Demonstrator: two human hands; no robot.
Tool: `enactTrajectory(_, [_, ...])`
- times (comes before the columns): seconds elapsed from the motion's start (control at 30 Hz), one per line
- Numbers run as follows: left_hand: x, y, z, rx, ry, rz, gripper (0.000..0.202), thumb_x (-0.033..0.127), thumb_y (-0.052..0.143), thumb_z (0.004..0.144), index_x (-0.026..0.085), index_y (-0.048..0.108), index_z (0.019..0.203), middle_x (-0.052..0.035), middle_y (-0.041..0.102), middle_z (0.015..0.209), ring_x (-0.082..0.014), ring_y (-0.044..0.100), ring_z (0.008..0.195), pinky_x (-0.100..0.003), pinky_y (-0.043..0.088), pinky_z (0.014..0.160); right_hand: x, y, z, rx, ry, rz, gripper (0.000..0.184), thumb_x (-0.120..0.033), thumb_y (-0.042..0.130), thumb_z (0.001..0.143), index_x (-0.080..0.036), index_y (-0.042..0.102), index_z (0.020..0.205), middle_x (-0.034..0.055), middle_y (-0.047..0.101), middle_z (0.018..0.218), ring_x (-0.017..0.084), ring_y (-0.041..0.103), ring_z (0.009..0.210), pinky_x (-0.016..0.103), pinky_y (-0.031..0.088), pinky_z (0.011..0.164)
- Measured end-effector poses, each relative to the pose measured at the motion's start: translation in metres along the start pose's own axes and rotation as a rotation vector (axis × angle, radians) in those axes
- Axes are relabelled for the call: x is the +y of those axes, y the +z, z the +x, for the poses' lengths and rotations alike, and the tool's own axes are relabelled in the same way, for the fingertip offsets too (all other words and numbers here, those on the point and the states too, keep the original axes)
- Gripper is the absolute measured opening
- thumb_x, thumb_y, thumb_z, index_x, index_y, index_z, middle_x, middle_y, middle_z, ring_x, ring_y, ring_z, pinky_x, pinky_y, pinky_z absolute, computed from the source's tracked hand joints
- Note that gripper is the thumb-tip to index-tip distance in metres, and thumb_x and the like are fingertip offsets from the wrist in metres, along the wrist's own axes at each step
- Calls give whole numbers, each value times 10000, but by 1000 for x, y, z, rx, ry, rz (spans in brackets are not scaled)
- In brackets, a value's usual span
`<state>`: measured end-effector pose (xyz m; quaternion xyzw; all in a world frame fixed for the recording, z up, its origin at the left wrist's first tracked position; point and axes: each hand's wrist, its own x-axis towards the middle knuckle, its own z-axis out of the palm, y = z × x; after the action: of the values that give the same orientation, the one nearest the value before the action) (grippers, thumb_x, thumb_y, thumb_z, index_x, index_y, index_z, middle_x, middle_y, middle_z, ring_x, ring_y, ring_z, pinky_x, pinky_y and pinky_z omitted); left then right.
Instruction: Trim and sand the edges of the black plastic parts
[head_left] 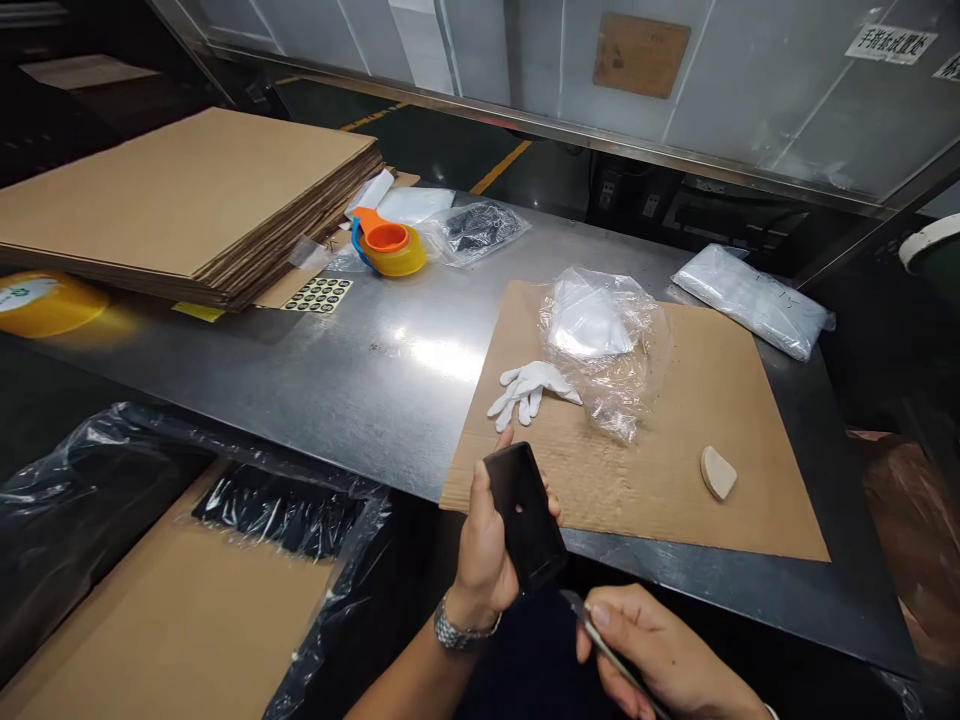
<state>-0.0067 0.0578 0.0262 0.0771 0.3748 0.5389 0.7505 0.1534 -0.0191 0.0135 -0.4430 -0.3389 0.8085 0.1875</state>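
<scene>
My left hand grips a shallow black rectangular case with a small round hole near its middle. Thumb and fingers wrap its sides, and the open face is tilted up toward me. Below and to the right, my right hand is closed around a slim metal craft knife. Its dark blade points up and left, close to the case's lower end but apart from it. Beyond the case, a white glove lies on a cardboard sheet.
On the metal table are a clear plastic bag, a beige pad, a wrapped packet, an orange tape dispenser and stacked cardboard. A plastic-lined carton stands at lower left.
</scene>
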Motion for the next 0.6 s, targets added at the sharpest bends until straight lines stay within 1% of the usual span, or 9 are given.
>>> enactTrajectory(0.07, [0, -3, 5, 10, -130, -62, 449, 465, 380, 883, 318, 388, 1308, 1, 598, 730, -154, 610, 579, -310, 508, 563, -4, -10, -4, 178, -86, -103, 464, -558, 357, 885, -142, 558, 843, -67, 453, 426, 37, 331, 311, 149, 241, 343])
enactTrajectory(0.13, [-2, -7, 8, -9, -291, -117, 386, 437, 382, 886, 249, 514, 1196, -16, 622, 727, -174, 630, 596, -343, 523, 583, -9, -23, -7, 387, -170, -291, 436, -526, 335, 905, -150, 554, 921, -44, 496, 518, 61, 425, 406, 172, 330, 425])
enactTrajectory(0.2, [-5, -10, 10, -59, -455, -159, 407, 427, 360, 891, 133, 616, 1006, -58, 654, 737, -203, 649, 629, -399, 536, 633, -12, -39, -7, 597, -232, -566, 400, -481, 314, 924, -168, 549, 1005, -17, 530, 614, 96, 503, 523, 203, 395, 521])
enactTrajectory(0.27, [-9, -12, 10, -108, -561, -186, 482, 428, 325, 899, 63, 637, 859, -98, 675, 757, -224, 661, 670, -454, 532, 704, -10, -57, -2, 834, -270, -884, 374, -428, 298, 936, -188, 557, 1059, 16, 569, 705, 138, 549, 628, 242, 425, 592])
enactTrajectory(0.3, [-11, -13, 9, -128, -594, -183, 510, 431, 309, 902, 46, 638, 838, -112, 682, 762, -231, 666, 688, -457, 529, 724, -7, -67, 2, 946, -277, -1012, 365, -404, 304, 933, -193, 570, 1068, 36, 581, 750, 161, 559, 667, 267, 430, 614])
enactTrajectory(0.37, [-15, -14, 8, -162, -643, -133, 545, 459, 295, 901, 37, 639, 866, -125, 691, 746, -232, 674, 678, -393, 540, 670, -1, -85, 12, 1107, -283, -1165, 358, -365, 337, 913, -181, 606, 1062, 80, 579, 806, 215, 554, 718, 334, 430, 646])
enactTrajectory(0.43, [-18, -16, 7, -195, -667, -55, 561, 496, 307, 888, 44, 639, 887, -130, 692, 704, -217, 672, 615, -292, 518, 543, 3, -98, 20, 1164, -301, -1203, 363, -336, 368, 889, -147, 630, 1054, 116, 555, 818, 260, 527, 752, 408, 418, 684])
enactTrajectory(0.5, [-21, -17, 6, -213, -666, -3, 558, 521, 329, 873, 58, 641, 877, -120, 684, 652, -191, 650, 537, -239, 472, 458, 2, -100, 23, 1181, -362, -1234, 366, -321, 390, 877, -125, 630, 1072, 136, 537, 846, 284, 496, 813, 460, 401, 744])
enactTrajectory(0.6, [-26, -17, 5, -214, -689, 40, 582, 542, 327, 863, 54, 643, 850, -116, 665, 592, -174, 618, 464, -226, 440, 419, -11, -75, 15, 1080, -528, -1245, 318, -311, 429, 884, -173, 609, 1106, 117, 524, 936, 257, 467, 912, 413, 405, 811])
